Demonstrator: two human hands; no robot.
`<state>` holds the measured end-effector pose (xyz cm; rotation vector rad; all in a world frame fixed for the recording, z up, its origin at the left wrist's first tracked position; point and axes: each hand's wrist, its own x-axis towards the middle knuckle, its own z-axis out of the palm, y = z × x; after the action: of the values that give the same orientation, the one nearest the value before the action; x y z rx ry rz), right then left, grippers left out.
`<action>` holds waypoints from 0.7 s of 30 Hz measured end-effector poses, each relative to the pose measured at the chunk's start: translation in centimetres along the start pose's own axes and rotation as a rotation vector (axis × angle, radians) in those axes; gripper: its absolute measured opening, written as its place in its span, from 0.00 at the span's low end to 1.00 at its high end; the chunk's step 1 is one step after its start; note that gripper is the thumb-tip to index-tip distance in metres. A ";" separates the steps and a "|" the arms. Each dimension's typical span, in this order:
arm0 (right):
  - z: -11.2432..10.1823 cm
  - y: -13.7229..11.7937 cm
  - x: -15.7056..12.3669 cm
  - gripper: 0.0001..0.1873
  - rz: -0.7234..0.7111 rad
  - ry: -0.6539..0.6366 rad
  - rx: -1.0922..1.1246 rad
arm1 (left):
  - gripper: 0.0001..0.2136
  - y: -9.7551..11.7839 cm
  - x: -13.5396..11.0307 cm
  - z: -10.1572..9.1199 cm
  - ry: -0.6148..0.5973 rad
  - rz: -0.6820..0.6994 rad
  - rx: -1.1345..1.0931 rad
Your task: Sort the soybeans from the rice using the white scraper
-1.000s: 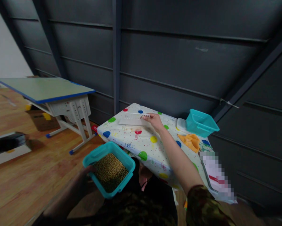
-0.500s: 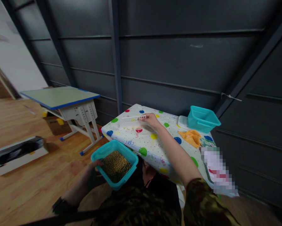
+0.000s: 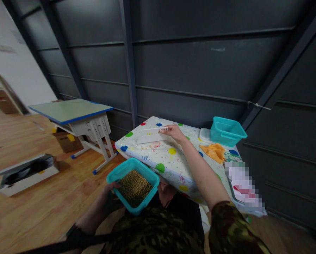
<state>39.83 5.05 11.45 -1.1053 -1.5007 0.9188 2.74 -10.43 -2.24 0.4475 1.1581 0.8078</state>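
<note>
My left hand (image 3: 107, 198) grips the near-left wall of a turquoise plastic tub (image 3: 153, 181), its thumb over the rim. Small round yellowish beans (image 3: 135, 187) fill the tub's lower part, with darker greenish ones towards the near side. The tub is held just off the front edge of a table (image 3: 136, 152) covered with a balloon-print cloth. Over that cloth, my right hand (image 3: 173, 132) pinches the right end of a flat white plastic piece with slots (image 3: 152, 139). Its long lower edge is at or just above the cloth; contact cannot be made out.
At the table's back right stand a second turquoise tub (image 3: 228, 132) and a whitish lid (image 3: 204, 134). An orange cloth (image 3: 214, 152) lies in front of them. Left are a school desk (image 3: 73, 110) and an open white box (image 3: 31, 180) on the floor. A dark panelled wall (image 3: 186, 70) rises behind.
The white slotted piece has tilted, showing more of its flat face, and my right hand has shifted slightly right. The view has turned a little; the held tub appears slightly farther right.
</note>
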 end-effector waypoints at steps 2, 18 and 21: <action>0.2 0.1 -0.1 0.21 -0.014 0.006 -0.017 | 0.24 0.1 -0.2 0.2 -0.023 0.016 0.006; 0.2 -0.3 -0.5 0.20 0.020 -0.102 0.016 | 0.16 0.2 0.2 0.7 0.008 -0.011 0.039; 0.0 -0.3 -0.4 0.17 0.014 -0.101 -0.006 | 0.14 0.0 0.9 0.5 0.053 -0.038 0.030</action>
<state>39.84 4.58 11.59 -1.0893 -1.5801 0.9931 3.33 -9.71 -2.65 0.4299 1.2258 0.7735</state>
